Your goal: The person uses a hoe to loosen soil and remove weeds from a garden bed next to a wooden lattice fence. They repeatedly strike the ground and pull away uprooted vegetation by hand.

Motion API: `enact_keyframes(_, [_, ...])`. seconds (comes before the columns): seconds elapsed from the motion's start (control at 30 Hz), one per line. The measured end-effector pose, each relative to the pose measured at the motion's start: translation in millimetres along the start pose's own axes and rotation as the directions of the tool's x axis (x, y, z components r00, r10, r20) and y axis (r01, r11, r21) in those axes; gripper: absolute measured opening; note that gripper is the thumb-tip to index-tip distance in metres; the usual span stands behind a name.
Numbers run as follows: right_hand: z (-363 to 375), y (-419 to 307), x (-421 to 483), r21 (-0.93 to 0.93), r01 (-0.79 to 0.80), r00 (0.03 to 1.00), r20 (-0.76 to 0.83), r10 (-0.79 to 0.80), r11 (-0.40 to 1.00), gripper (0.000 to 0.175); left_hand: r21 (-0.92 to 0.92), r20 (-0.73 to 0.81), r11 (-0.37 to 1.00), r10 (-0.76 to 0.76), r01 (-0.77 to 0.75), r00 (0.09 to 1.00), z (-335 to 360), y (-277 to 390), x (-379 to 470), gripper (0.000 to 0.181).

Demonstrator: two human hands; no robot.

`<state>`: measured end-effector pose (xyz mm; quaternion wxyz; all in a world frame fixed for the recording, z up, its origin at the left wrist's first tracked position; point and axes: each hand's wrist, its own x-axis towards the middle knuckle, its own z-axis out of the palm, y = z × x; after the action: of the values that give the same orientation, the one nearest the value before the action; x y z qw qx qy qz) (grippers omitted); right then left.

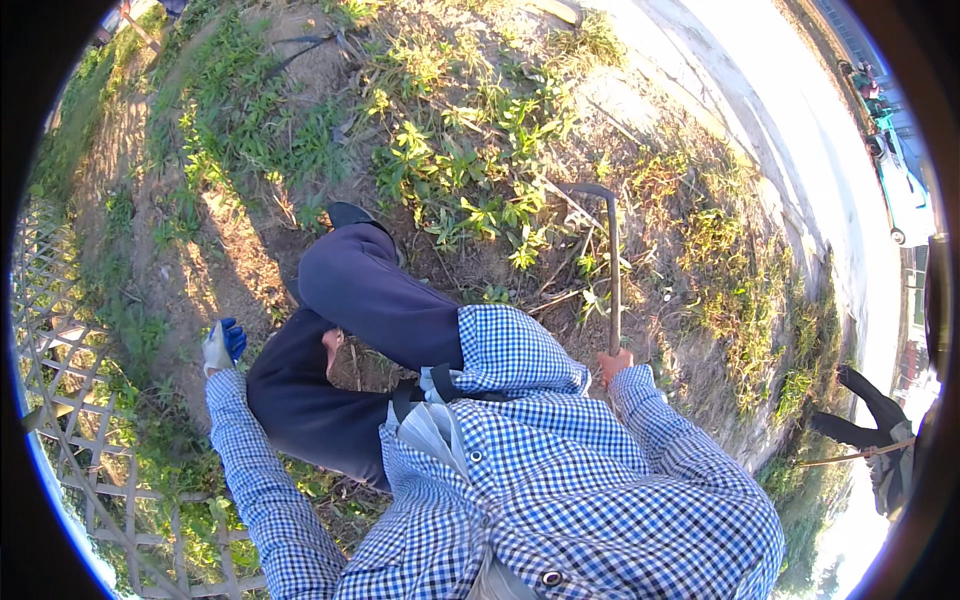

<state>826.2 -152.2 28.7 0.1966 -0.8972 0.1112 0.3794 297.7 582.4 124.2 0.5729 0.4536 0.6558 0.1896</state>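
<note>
My right hand (615,365), bare, is closed around the lower end of the wooden handle of a sickle (614,277). The tool points away from me, and its dark curved blade (589,189) lies over dry stalks beside leafy green weeds (480,214). My left hand (223,346) wears a white glove with a blue palm side and is held out to the left beside my knee, over soil. Its fingers look partly curled, and nothing can be seen in them. My bent legs in dark trousers are between the two hands.
A wooden lattice fence (97,450) runs along the left. Beyond the weedy strip on the right is a pale paved road (817,172) with a turquoise and white vehicle (904,187). Another person (877,435) with a stick is at the right rim. More weeds cover the ground ahead.
</note>
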Motion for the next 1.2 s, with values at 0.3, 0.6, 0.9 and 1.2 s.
enact_keyframes(0.3, [-22.1,-55.4,34.0,0.484,-0.033,0.992,-0.089,0.087,0.875,0.026,0.105,0.006,0.992,-0.067,0.066,0.998,16.9,8.9,-14.7,0.043])
enact_keyframes(0.6, [1.3,1.5,12.2,0.048,-0.042,0.99,0.137,0.036,0.998,0.03,0.039,-0.004,0.996,-0.075,0.075,0.997,22.3,6.5,-17.1,0.042])
enact_keyframes(0.9, [11.7,-11.5,-15.5,0.259,-0.049,0.994,0.108,0.022,0.965,0.023,0.057,0.021,0.997,-0.059,0.058,0.998,20.2,5.3,-17.9,0.04])
enact_keyframes(1.2, [-28.9,-17.4,-18.6,-0.24,0.226,0.92,-0.267,-0.288,0.944,0.035,0.112,-0.023,0.991,-0.074,0.076,0.997,19.1,9.0,-17.5,0.039])
